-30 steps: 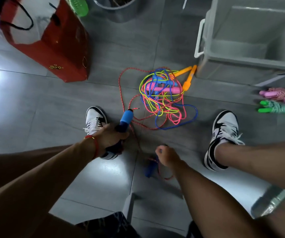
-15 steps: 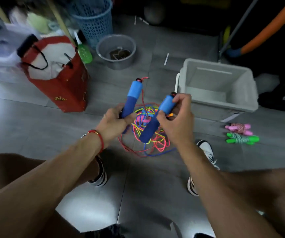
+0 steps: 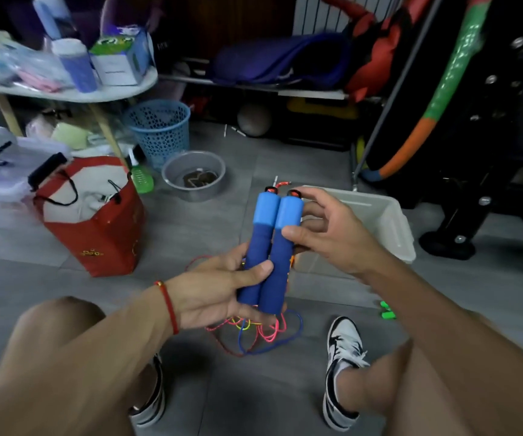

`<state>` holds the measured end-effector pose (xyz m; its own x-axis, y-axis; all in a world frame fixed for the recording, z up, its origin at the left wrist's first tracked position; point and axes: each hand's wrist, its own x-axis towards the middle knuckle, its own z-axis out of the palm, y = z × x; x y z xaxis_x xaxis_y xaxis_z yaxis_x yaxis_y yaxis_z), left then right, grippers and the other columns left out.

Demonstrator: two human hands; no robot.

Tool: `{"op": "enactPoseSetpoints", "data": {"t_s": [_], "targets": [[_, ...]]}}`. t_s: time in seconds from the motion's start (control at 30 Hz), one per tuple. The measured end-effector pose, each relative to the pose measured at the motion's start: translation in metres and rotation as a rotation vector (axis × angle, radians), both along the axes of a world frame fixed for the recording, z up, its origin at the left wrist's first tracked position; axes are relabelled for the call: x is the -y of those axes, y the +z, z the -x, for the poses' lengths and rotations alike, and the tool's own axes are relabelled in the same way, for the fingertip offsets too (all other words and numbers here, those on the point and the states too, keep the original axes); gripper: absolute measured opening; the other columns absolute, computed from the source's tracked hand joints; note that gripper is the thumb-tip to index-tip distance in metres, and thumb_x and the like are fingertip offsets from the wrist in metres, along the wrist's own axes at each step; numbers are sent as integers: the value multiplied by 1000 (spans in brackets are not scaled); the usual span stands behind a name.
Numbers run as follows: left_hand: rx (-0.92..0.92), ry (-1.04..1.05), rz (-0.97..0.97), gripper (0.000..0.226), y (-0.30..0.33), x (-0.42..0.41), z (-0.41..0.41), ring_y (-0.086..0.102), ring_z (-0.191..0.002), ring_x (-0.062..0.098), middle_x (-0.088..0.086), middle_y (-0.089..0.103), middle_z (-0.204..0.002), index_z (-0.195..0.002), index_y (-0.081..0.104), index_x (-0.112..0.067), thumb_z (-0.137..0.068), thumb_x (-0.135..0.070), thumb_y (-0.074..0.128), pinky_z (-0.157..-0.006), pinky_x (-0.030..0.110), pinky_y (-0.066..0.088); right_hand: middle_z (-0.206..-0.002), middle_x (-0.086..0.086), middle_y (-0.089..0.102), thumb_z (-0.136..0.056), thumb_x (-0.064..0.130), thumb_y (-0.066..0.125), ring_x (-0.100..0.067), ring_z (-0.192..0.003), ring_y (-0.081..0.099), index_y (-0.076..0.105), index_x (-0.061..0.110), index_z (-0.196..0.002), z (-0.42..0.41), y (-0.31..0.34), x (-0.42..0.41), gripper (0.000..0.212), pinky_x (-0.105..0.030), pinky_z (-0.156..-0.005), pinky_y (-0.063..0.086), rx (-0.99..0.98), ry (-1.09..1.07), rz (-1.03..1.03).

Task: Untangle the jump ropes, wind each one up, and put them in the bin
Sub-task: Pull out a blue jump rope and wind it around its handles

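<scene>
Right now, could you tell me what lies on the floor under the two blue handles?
Under the blue handles, loops of tangled ropes show: pink, blue, yellow, red. The left hand and handles cover most of the pile.

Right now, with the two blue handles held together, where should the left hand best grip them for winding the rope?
Grip the dark foam lower halves of the blue handles, as the left hand does, coming from the left. They stand upright, side by side, so one wrap holds both. That leaves the cord ends at the top free for the right hand.
</scene>
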<state>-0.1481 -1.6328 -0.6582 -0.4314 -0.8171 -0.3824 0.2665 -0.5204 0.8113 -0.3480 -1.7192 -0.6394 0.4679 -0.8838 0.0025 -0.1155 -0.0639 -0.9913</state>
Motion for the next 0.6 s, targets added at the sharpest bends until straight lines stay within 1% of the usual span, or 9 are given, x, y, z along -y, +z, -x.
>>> {"op": "enactPoseSetpoints", "data": {"t_s": [0.1,0.13,0.2,0.23,0.3,0.33,0.4,0.5,0.6], "targets": [[40,-7,29,45,-7,7,4,71,-92,30,11,69,-107,-135,52,-15,-91,-15,61,-66,41,58,-105,11,68,-80,24,85,-10,-89,67,54,27,-130,7,-5,10,59,-41,-79,60,-142,-1,160],[43,-13,35,44,-9,9,3,70,-88,29,11,69,-104,-134,52,-13,-91,-15,61,-63,38,57,-106,12,65,-76,35,86,-9,-92,64,56,30,-129,9,-9,13,61,-41,-83,58,-207,-21,222],[28,-33,55,40,-10,12,0,69,-83,26,11,68,-101,-133,52,-10,-94,-13,60,-61,35,55,-117,8,53,-68,57,80,-7,-105,55,56,38,-127,12,-14,18,66,-36,-95,52,-303,-87,311],[23,-44,67,38,-10,14,-1,69,-81,25,10,68,-99,-132,51,-8,-95,-13,60,-60,35,55,-123,6,48,-67,61,76,-5,-113,51,55,39,-128,12,-15,20,68,-34,-102,47,-298,-87,328],[53,-77,88,40,-10,16,-2,68,-78,23,10,67,-96,-131,51,-5,-93,-13,60,-59,34,54,-133,4,50,-74,52,77,-7,-125,50,53,34,-135,9,-15,22,68,-34,-111,42,-155,4,267],[78,-100,101,42,-11,17,-2,67,-78,22,9,67,-96,-131,50,-4,-91,-12,60,-58,33,54,-135,2,54,-78,42,78,-10,-125,53,52,31,-137,6,-14,23,66,-34,-109,45,-57,52,203],[108,-122,110,42,-12,18,1,68,-79,21,9,67,-95,-130,50,-2,-90,-11,61,-58,32,54,-128,-5,63,-81,25,76,-14,-114,63,53,28,-136,1,-12,27,60,-28,-95,53,37,77,111],[130,-103,125,42,-19,19,3,66,-78,22,10,66,-94,-128,50,1,-91,-12,62,-58,33,53,-107,-3,68,-78,17,76,-8,-91,64,65,18,-119,-5,-15,33,42,-21,-79,52,-20,23,184],[174,-78,144,40,-24,20,3,65,-80,19,7,67,-93,-125,54,3,-90,-14,64,-64,32,53,-97,2,70,-78,16,76,-8,-87,65,68,13,-106,-7,-19,38,30,-24,-77,53,-47,-33,255]]}}
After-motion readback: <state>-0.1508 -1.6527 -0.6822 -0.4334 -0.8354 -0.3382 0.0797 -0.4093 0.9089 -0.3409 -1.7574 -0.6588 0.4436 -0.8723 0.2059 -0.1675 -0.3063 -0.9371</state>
